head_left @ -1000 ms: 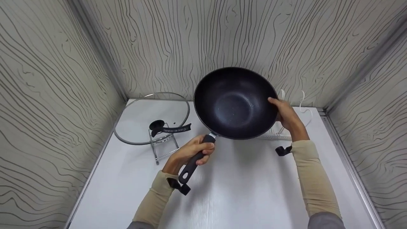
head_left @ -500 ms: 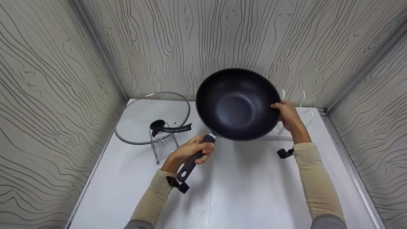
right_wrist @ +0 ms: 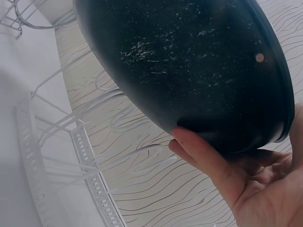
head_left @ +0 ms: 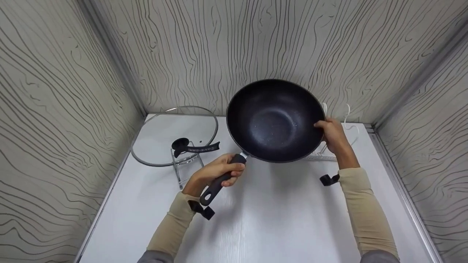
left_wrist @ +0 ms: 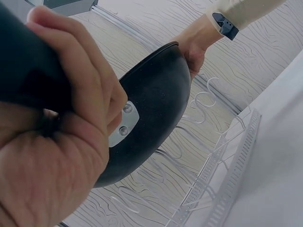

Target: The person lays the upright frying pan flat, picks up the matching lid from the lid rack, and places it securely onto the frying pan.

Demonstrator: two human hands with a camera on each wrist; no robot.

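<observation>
A dark wok [head_left: 274, 124] is held up over the white table, its inside tilted toward the head camera. My left hand [head_left: 221, 171] grips its black handle [head_left: 212, 191], fingers wrapped around it near the metal joint. At the right rim my right hand [head_left: 333, 137] holds the wok, thumb over the inner edge and fingers against the outside. In the right wrist view the wok's underside [right_wrist: 189, 71] shows scattered pale specks and rests over those fingers. The left wrist view shows the riveted bracket [left_wrist: 125, 124] joining handle and wok.
Left of the wok, a glass lid [head_left: 146, 163] leans on a chrome wire stand [head_left: 177, 173], its black handle piece [head_left: 199, 148] facing forward. Behind the wok stands a white wire rack [left_wrist: 232, 182], mostly hidden in the head view. Wood-patterned walls [head_left: 204, 54] enclose the table.
The wok has shifted slightly right and down in the head view, my right hand moving with it. My left hand and the handle's end have swung slightly left. Both grips persist.
</observation>
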